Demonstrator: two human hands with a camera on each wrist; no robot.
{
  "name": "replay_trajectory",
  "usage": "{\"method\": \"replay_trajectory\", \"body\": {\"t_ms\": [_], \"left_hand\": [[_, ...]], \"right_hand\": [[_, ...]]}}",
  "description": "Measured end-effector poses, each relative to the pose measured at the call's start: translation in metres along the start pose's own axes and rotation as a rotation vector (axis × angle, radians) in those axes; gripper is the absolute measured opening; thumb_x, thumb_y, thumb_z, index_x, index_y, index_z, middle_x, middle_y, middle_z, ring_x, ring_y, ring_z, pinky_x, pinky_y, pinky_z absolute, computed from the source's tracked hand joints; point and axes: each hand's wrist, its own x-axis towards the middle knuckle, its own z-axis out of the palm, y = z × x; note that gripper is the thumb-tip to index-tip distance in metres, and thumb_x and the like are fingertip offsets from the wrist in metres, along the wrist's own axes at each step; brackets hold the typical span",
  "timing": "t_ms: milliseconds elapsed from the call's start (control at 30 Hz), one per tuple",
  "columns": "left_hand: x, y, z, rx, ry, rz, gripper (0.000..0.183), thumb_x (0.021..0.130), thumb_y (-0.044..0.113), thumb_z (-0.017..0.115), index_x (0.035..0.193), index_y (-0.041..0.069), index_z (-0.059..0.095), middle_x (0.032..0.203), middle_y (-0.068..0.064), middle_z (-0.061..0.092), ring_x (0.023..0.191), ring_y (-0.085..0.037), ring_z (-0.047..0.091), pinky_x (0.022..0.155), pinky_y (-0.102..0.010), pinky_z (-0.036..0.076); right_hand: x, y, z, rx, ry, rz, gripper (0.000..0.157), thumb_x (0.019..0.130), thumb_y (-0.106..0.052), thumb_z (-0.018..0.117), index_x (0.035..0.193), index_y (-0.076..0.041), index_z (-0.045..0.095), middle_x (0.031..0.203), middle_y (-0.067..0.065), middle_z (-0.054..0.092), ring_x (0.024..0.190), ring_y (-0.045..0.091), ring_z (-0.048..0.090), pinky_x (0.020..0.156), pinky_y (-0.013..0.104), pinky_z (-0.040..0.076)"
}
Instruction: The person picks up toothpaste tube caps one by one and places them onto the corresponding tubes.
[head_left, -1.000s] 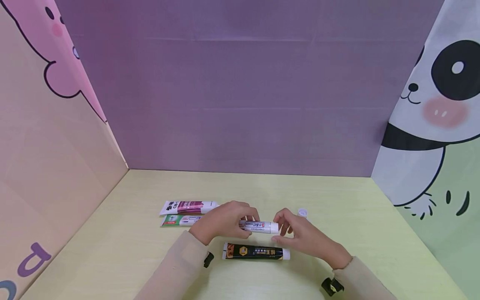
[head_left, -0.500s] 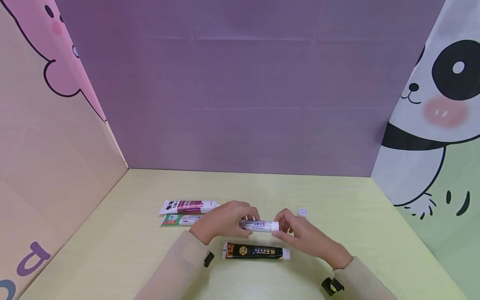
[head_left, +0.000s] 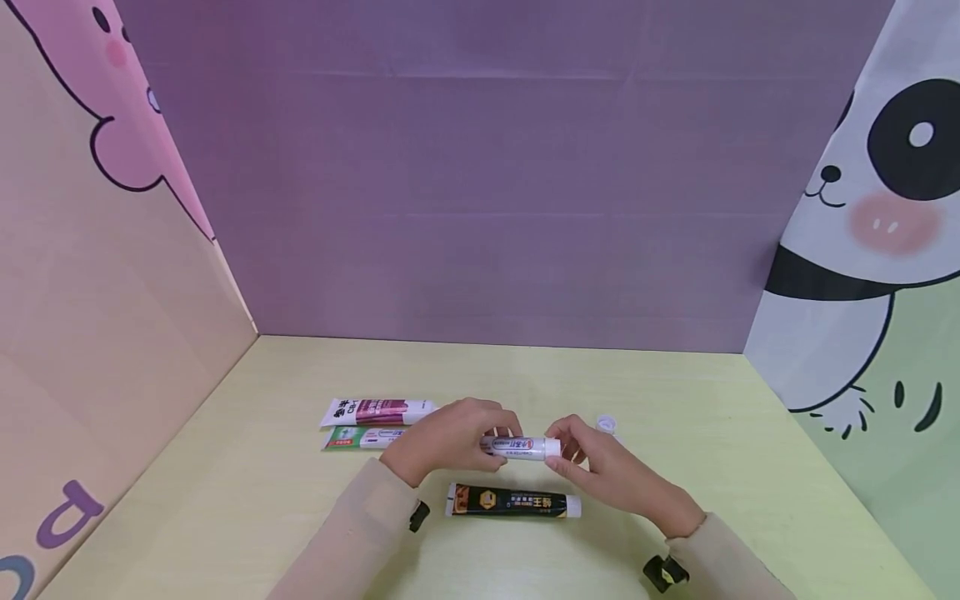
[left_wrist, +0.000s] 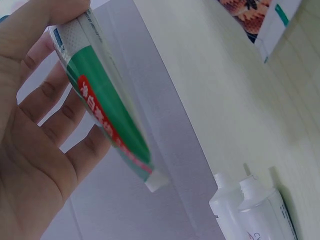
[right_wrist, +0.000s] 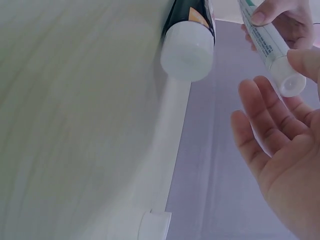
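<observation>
My left hand (head_left: 457,437) holds a white and green toothpaste tube (left_wrist: 102,95) by its middle, above the table, its capped end pointing right. In the left wrist view the tube's flat crimped end tilts downward. My right hand (head_left: 618,471) has its thumb and index finger at the white cap (right_wrist: 287,77) of this tube, pinching it; the other fingers are spread below. A black toothpaste tube (head_left: 513,502) with a white cap lies nearer the body. Two more tubes, one purple and white (head_left: 378,412), one green and white (head_left: 365,438), lie on the left, nozzles showing in the left wrist view.
A loose white cap (head_left: 606,425) stands on the table (head_left: 675,400) behind the right hand, which partly hides what is beside it. A purple panel (head_left: 480,208) closes off the back, with printed panels at both sides.
The held tube has risen slightly and shifted a little right. The right hand's thumb and index finger have closed in on its cap. The other tubes lie where they were.
</observation>
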Motion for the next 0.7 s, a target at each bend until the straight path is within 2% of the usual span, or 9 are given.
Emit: {"method": "replay_trajectory", "body": {"t_ms": [133,333,567,700], "left_hand": [[0.0014,-0.0001,0.0007,0.002,-0.009,0.000,0.026,0.081,0.007,0.078,0.104,0.017,0.073,0.090,0.009,0.064,0.074,-0.005,0.055,0.067,-0.019,0.049],[0.0024,0.0016,0.0021,-0.010,-0.027,-0.013,0.027,0.081,0.008,0.079,0.105,0.017,0.073,0.091,0.010,0.064,0.075,-0.005,0.056,0.069,-0.018,0.049],[0.0012,0.0006,0.0023,-0.040,-0.010,-0.016,0.028,0.082,0.011,0.079,0.109,0.016,0.073,0.095,0.010,0.066,0.076,-0.003,0.057,0.067,-0.017,0.050],[-0.0015,-0.0025,0.0020,-0.058,-0.003,-0.022,0.028,0.084,0.017,0.080,0.111,0.016,0.073,0.096,0.010,0.067,0.077,-0.003,0.058,0.067,-0.018,0.050]], "right_hand": [[0.0007,0.0013,0.0011,0.023,0.003,-0.002,0.034,0.098,-0.027,0.067,0.123,-0.010,0.054,0.096,-0.009,0.062,0.084,0.010,0.059,0.065,0.028,0.050],[0.0016,0.0008,0.0024,0.008,0.027,-0.054,0.019,0.096,-0.022,0.070,0.109,-0.016,0.057,0.096,-0.011,0.063,0.081,0.009,0.060,0.067,0.028,0.050],[0.0008,-0.0014,0.0022,-0.005,0.067,-0.139,0.015,0.097,-0.014,0.067,0.107,-0.011,0.057,0.096,-0.006,0.068,0.081,0.008,0.062,0.062,0.028,0.048],[-0.0004,-0.0021,-0.0004,-0.014,0.073,-0.158,0.014,0.098,-0.011,0.065,0.108,-0.009,0.055,0.099,-0.002,0.069,0.083,0.008,0.063,0.062,0.027,0.049]]}}
